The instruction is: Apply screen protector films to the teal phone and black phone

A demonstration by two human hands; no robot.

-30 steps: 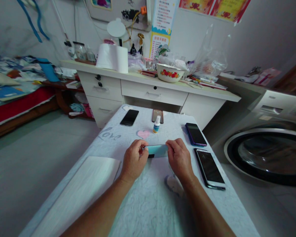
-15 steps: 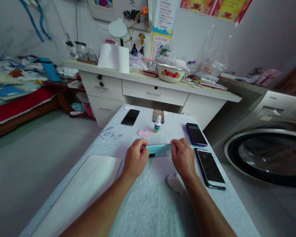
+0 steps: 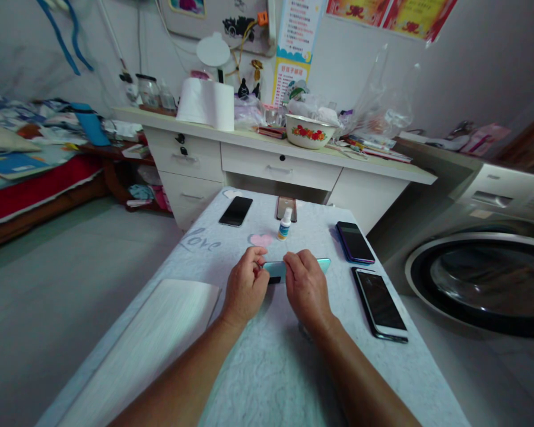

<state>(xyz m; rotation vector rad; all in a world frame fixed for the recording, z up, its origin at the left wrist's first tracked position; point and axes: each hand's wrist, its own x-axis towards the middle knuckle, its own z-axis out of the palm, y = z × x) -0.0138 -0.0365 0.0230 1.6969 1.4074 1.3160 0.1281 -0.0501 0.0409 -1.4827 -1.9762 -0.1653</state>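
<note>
Phone, pale blue, stands tilted on its long edge at the middle of the table, held at its left end by the left hand, thumb and fingers clamped on it. The right hand crosses its near face, hiding the middle, with fingertips bunched at the upper edge; whether they are clamped on it, one cannot tell. The right end juts out beyond that hand.

Around them, from left to right, a white sheet lies along the near left side and a black phone rests at the far left. A small white-capped bottle stands upright just beyond the hands, in front of a brownish phone and partly blocking it. At right, a purple-edged phone lies face up, with a white-framed phone nearer along the same side. A washing machine stands at far right.
</note>
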